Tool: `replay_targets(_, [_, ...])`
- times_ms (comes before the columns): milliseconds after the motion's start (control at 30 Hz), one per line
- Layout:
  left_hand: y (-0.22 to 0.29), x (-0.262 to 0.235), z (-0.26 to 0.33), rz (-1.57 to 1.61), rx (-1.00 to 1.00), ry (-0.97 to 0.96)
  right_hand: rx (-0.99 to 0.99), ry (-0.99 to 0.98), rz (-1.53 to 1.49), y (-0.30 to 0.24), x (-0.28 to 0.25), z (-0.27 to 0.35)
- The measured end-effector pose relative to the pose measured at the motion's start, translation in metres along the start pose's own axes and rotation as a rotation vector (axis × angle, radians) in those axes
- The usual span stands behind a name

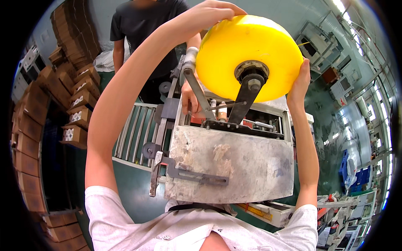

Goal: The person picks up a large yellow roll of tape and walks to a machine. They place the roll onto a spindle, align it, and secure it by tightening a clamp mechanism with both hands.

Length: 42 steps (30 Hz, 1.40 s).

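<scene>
Above a worn metal machine plate (234, 167), left hand (215, 10) and right hand (300, 81) lie flat-open, touching opposite edges of yellow roll (234, 46).

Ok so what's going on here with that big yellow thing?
A person in a white shirt has both hands on a large round yellow roll of tape that sits on a black bracket arm atop a worn grey metal tape-sealing machine. The left hand rests over the roll's top edge; the right hand presses its right side. Another person's hand reaches into the mechanism from behind, beside a roller conveyor.
</scene>
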State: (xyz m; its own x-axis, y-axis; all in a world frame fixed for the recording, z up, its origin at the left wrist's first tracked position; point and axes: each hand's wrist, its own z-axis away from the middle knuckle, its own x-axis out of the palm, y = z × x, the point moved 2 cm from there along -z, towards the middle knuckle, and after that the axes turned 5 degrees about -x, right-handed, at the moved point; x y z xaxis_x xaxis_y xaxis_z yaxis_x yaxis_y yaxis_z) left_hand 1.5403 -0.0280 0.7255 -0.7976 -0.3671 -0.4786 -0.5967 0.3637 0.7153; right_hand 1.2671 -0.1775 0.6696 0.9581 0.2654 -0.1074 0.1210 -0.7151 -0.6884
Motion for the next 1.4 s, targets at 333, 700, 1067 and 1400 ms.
replay_targets(333, [-0.025,-0.014,0.055,-0.025,0.098,0.003,0.187,-0.049,-0.155,0.029,-0.026,0.024])
replay_targets(700, [-0.013,-0.011,0.068,-0.004,-0.057,0.038,-0.208,-0.517,0.131,-0.077,0.01,-0.045])
replay_targets(1067, [-0.017,0.007,0.07,0.019,-0.087,0.078,-0.307,-0.598,0.286,-0.072,-0.024,-0.057])
replay_targets(1400, [-0.015,0.009,0.076,0.022,-0.164,0.067,-0.224,-0.809,0.233,-0.075,-0.009,-0.091])
